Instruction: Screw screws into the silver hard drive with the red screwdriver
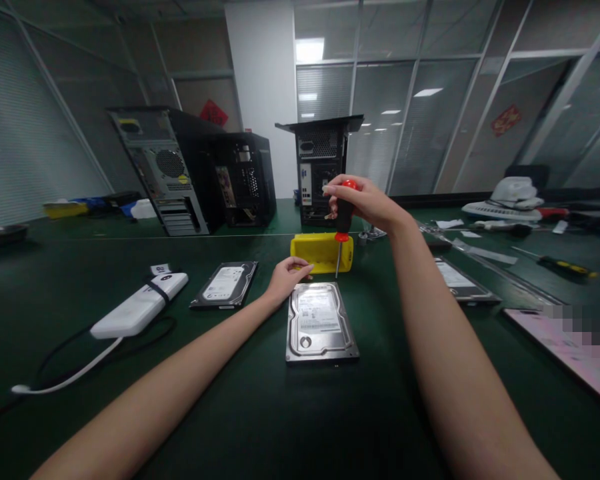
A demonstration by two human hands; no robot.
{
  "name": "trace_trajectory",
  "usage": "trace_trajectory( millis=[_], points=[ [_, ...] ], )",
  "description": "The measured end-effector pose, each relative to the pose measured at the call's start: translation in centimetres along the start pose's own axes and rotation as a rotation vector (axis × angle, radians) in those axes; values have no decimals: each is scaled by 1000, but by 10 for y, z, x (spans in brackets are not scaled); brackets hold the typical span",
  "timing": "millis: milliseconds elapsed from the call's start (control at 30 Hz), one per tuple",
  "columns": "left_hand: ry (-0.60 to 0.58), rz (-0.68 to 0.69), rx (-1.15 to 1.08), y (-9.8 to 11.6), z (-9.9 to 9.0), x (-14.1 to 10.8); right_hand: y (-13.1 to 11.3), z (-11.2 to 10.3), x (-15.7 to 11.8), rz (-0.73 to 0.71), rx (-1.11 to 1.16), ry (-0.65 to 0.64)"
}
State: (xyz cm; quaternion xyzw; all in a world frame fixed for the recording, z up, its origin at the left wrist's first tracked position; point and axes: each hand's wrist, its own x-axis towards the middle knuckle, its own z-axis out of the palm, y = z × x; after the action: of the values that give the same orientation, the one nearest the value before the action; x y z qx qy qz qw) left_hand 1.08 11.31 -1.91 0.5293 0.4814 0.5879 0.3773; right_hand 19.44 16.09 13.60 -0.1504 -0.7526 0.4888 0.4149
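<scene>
A silver hard drive (320,323) lies label up on the green table in front of me. My left hand (287,277) is at its far left corner, thumb and fingers drawn together; whatever may be between the fingertips is too small to make out. My right hand (355,197) grips a screwdriver (344,217) by its black and red handle. The screwdriver stands nearly upright, its tip close to the drive's far right corner; I cannot tell if it touches. Just behind both, a yellow plastic bin (323,248) faces me with its open side.
Other hard drives lie at left (225,283) and right (463,280). A white power strip (140,307) with cables is far left. Computer cases (180,167) stand behind. At right are a yellow-black screwdriver (565,267) and a pink flat object (555,340).
</scene>
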Motion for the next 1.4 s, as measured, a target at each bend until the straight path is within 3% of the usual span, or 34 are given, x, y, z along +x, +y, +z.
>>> trace_trajectory(
  millis=[267, 433, 700, 967, 1233, 1400],
  points=[
    [-14, 35, 45, -5, -1, 1, -1, 2, 0, 27, -6, 9],
    [5, 85, 113, -8, -2, 4, 1, 1, 2, 56, 70, -57],
    [14, 137, 192, -6, -4, 5, 2, -3, 2, -22, 37, -16],
    [4, 121, 137, -10, -5, 6, -4, 0, -2, -39, -72, -32],
    [27, 137, 111, -15, -7, 9, 2, -4, 1, -3, -45, 12],
    [32, 133, 87, -16, -9, 11, 1, -6, 1, -38, -55, -30]
  ],
)
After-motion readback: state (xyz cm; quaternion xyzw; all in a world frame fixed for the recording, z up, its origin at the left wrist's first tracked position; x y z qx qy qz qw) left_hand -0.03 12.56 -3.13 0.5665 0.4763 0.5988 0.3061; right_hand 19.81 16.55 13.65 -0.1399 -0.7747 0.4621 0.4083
